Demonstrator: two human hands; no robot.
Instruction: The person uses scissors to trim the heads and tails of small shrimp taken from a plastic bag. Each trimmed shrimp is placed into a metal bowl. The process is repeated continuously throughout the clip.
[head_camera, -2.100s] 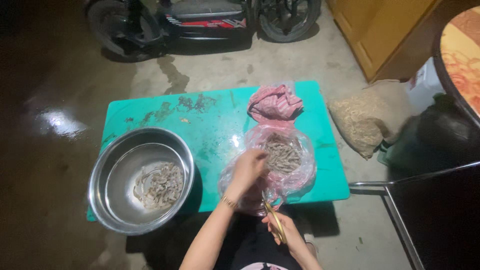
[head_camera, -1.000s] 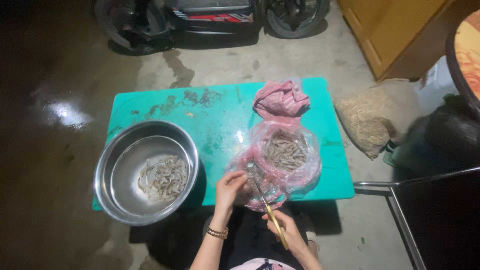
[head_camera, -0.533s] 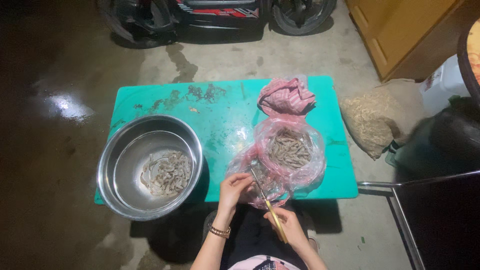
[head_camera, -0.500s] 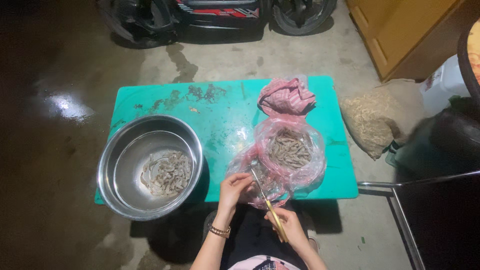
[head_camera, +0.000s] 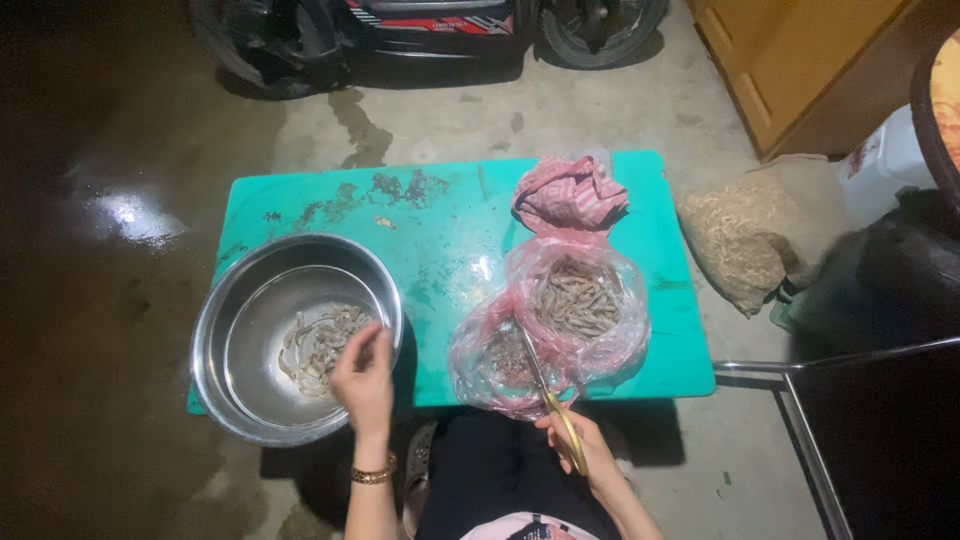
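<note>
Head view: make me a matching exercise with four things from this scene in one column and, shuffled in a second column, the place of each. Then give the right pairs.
Things:
1. metal bowl
2. scissors
3. crumpled pink bag
4. left hand

Places:
A. at the far edge of the green table
B. over the bowl's near right rim
C. in the right hand, blades pointing into the clear bag
D. on the table's left end, overhanging the edge

Pairs: 1-D, 2-C, 3-A, 4-B

Low teal table (head_camera: 450, 235) — steel bowl (head_camera: 250, 400), clear bag (head_camera: 600, 340), pink bag (head_camera: 570, 195)
</note>
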